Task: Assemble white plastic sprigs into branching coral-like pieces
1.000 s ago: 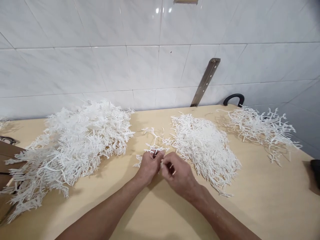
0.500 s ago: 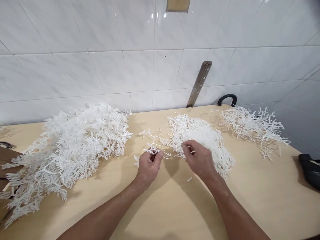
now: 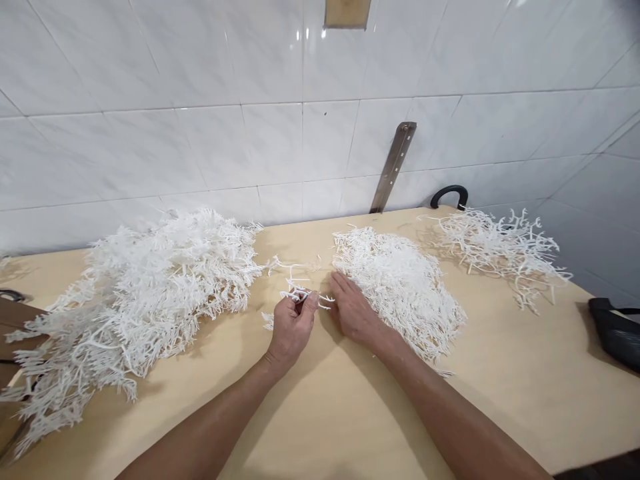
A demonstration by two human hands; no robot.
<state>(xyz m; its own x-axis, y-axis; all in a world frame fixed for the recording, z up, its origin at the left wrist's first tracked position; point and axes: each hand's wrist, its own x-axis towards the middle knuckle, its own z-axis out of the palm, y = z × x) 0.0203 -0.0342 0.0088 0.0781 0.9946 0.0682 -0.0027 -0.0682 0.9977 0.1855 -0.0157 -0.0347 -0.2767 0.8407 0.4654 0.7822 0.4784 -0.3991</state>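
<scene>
My left hand [image 3: 293, 327] is closed, thumb against fingers, on a white branched sprig [image 3: 299, 292] that looks like plastic. The sprig's thin twigs stick out above and to the right of the fingertips. My right hand [image 3: 353, 308] lies low at the left edge of the middle pile of short white twigs [image 3: 400, 287], its fingers stretched out and side by side. A thin loose stem [image 3: 287, 265] shows just beyond my left hand. Left of it spreads a large bushy heap of white branched sprigs [image 3: 170, 287].
A heap of barer, curly white stems [image 3: 500, 247] sits at the back right of the wooden table [image 3: 320, 427]. Behind it a black curved handle [image 3: 449, 193] rises. A metal bracket [image 3: 394, 167] leans by the tiled wall. A black object [image 3: 615, 333] is at the right edge, brown cardboard [image 3: 23, 327] at the left.
My right hand has moved left and down from over the middle pile to its left edge, its fingers straightening. My left hand keeps the sprig. The view has shifted slightly.
</scene>
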